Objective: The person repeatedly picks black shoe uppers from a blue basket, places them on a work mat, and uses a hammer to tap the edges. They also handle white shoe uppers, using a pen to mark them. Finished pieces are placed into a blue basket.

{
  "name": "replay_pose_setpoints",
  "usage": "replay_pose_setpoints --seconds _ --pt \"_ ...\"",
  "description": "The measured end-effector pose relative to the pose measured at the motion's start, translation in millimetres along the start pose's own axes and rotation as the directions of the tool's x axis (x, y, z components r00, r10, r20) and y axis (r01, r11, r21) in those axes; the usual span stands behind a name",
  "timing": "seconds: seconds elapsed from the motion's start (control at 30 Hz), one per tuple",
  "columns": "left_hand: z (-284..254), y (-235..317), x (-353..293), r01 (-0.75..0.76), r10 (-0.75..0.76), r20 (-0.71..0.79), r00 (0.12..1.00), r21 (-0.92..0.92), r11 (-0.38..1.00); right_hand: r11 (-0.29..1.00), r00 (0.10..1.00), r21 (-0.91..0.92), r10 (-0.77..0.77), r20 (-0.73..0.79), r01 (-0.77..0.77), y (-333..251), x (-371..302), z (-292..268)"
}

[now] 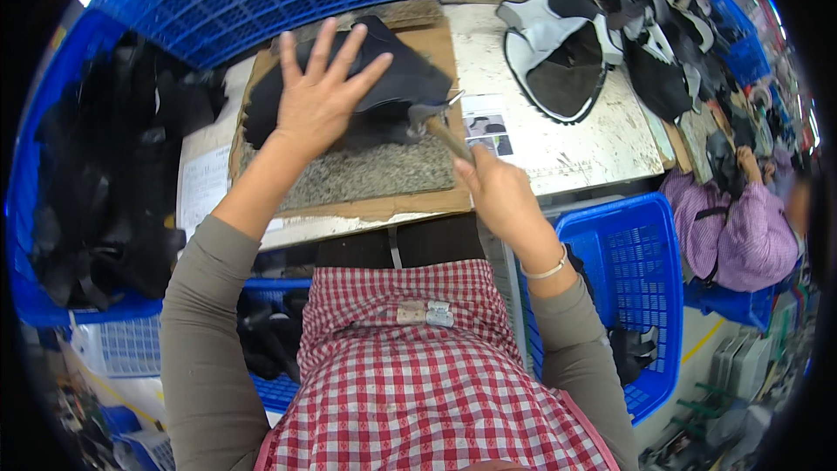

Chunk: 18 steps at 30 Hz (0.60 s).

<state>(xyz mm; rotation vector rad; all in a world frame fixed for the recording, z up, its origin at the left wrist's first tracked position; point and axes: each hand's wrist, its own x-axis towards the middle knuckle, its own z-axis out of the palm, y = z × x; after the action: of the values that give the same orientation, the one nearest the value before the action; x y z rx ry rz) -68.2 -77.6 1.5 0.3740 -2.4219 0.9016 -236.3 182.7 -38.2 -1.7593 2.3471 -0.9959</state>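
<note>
My left hand (318,96) lies spread on a black shoe upper piece (397,70), its fingers stretched out and pressing it down. Closed around the wooden handle of a hammer (450,139) is my right hand (500,192). The hammer's metal head rests at or just above the right edge of the black piece; I cannot tell whether they touch. Under the piece is a rough grey slab (375,176) on a brown board (392,207). The underside of the piece is hidden.
Black pieces fill a blue basket (26,235) at the left. A large blue crate (288,0) stands behind the board. White-and-black uppers (558,61) lie at the table's right. Another blue basket (663,296) sits below. A person in a purple shirt (741,235) works farther right.
</note>
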Motion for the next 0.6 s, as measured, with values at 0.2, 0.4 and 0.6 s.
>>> replay_pose_setpoints --seconds 0.2,0.4,0.6 --pt "-2 58 -54 0.307 -0.232 0.325 0.917 -0.203 0.930 0.990 0.981 -0.089 0.121 0.150 -0.109 1 19 36" --pt "8 53 -62 0.608 -0.434 0.478 0.764 -0.306 0.732 0.993 0.986 -0.016 0.117 0.122 -0.116 -7 35 11" --pt "18 29 -57 0.789 -0.385 0.708 0.592 -0.413 0.455 0.981 0.972 -0.187 -0.011 0.236 0.057 -9 65 28"
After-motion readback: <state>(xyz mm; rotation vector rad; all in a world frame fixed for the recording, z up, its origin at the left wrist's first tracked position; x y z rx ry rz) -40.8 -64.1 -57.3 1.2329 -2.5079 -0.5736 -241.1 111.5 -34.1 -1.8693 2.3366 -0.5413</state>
